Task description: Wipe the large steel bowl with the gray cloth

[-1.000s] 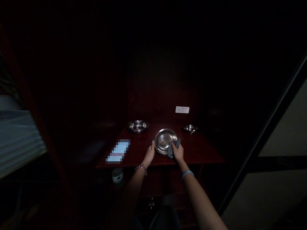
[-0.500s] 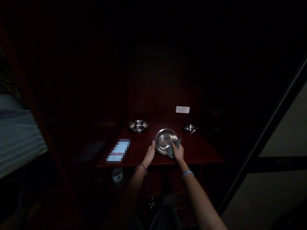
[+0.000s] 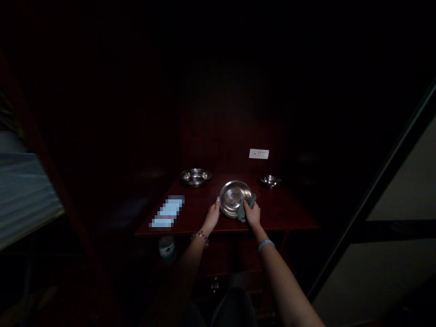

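Note:
A shiny round metal bowl [image 3: 233, 197] is tilted toward me above the dark red desk top [image 3: 197, 218]. My left hand [image 3: 213, 215] grips its left rim, thumb on the near side and the other fingers hidden behind. Bunched in my right hand [image 3: 252, 213] is a grey-green cloth [image 3: 242, 210], pressed against the bowl's right rim and inner side. Farther back on the left stands a larger metal bowl [image 3: 195, 177]. A smaller metal bowl [image 3: 270, 181] sits at the back right.
A blurred-out bright rectangle [image 3: 168, 212] lies at the desk's left. Below that corner stands a plastic bottle [image 3: 166, 248]. A white power socket [image 3: 259, 154] is on the back panel. Beneath the desk top is a drawer with a metal latch [image 3: 214, 284].
The whole view has shifted very slightly. Both hands keep their hold, and the bowl and cloth stay almost the same.

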The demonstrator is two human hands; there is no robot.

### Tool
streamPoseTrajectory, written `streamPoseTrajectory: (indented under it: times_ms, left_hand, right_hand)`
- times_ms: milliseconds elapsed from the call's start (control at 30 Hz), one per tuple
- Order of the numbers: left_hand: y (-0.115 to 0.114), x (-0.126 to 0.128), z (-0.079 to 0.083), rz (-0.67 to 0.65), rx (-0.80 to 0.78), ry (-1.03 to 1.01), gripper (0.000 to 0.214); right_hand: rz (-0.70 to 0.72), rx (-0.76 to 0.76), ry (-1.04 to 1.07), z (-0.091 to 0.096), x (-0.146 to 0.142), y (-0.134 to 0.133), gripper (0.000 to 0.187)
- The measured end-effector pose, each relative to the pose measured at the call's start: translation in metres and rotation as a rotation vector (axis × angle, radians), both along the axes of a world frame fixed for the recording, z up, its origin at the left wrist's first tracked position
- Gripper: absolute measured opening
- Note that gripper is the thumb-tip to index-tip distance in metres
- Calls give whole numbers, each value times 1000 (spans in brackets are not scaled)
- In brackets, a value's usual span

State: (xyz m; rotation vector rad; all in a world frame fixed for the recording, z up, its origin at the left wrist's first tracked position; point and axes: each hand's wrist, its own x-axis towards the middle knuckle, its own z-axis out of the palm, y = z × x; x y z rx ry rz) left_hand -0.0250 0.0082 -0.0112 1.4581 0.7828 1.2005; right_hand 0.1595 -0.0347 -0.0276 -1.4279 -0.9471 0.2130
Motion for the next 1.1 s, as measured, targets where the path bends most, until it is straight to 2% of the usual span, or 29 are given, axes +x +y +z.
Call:
streamPoseTrajectory:
  times_ms: [367,700,867,1100]
  left_hand:
    - [-9,-2,11,-32,-30,-8,72]
    - [-5,-1,7,-61,-40,-44,71]
    - [-7,-1,8,-12,-65,-42,69]
    - [-6,-2,7,-23,-54,-32,72]
  right_hand:
    - [1,-33,0,1,0,0,35]
    - [2,-21,-2,5,-2,-2,33]
    - [-3,-24,-1,4,-3,-2,33]
    - [3,-39,3,3,-2,-2,35]
